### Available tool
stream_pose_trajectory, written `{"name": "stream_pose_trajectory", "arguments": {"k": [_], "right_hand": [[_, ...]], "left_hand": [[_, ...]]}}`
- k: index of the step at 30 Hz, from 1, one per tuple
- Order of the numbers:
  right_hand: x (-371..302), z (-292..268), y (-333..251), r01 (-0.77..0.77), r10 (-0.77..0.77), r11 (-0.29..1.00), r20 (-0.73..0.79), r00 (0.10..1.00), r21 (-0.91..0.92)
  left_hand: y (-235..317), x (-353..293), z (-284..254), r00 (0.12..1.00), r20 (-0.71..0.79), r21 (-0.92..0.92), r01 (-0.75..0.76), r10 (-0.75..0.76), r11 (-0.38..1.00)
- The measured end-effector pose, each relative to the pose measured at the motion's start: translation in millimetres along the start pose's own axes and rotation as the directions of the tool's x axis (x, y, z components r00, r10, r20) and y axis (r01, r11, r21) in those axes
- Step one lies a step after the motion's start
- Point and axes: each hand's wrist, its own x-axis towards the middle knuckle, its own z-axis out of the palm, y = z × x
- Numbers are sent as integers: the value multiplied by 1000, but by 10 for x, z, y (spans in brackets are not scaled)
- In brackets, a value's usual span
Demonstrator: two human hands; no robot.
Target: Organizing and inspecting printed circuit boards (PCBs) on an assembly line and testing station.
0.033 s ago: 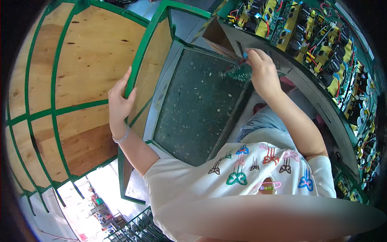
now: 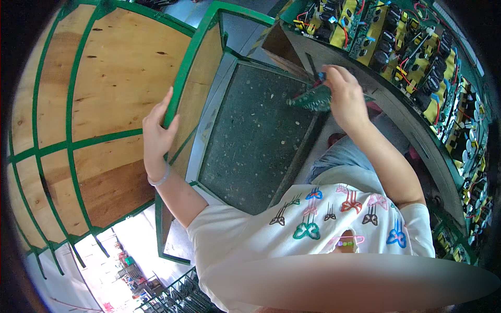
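My left hand (image 2: 158, 130) grips the upright edge of a green metal frame (image 2: 182, 75) with wooden panels, its thumb on one side and its fingers on the other. In my right hand (image 2: 347, 98) is a green circuit board (image 2: 314, 101), pinched at its upper part and hanging tilted. The board's lower side bristles with small pins or parts. Part of it is hidden behind my fingers. Below the board and to its left lies a dark green, speckled flat surface (image 2: 250, 141).
A curved bench (image 2: 396, 104) on the right carries rows of circuit boards (image 2: 389, 44) with capacitors and wires. A brown box-like part (image 2: 284, 52) stands near its far end. Large wooden panels (image 2: 125, 78) in green framing fill the left. Black racks (image 2: 180, 292) stand at the lower left.
My right hand has shifted slightly down and to the right, and the board in it has turned to show more of its face. My left hand has barely moved.
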Motion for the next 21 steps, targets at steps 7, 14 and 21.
{"name": "stream_pose_trajectory", "arguments": {"k": [7, 14, 21], "right_hand": [[-320, -680, -64, -119, 117, 992, 57, 992, 39], [-452, -962, -162, -64, 65, 998, 32, 997, -2], [-546, -1329, -316, -13, 13, 998, -1, 1000, -62]], "left_hand": [[305, -166, 460, 996, 23, -6, -83, 83, 997], [522, -299, 848, 996, 64, -3, -69, 69, 998], [800, -445, 1738, 977, 121, 51, -182, 174, 982]]}}
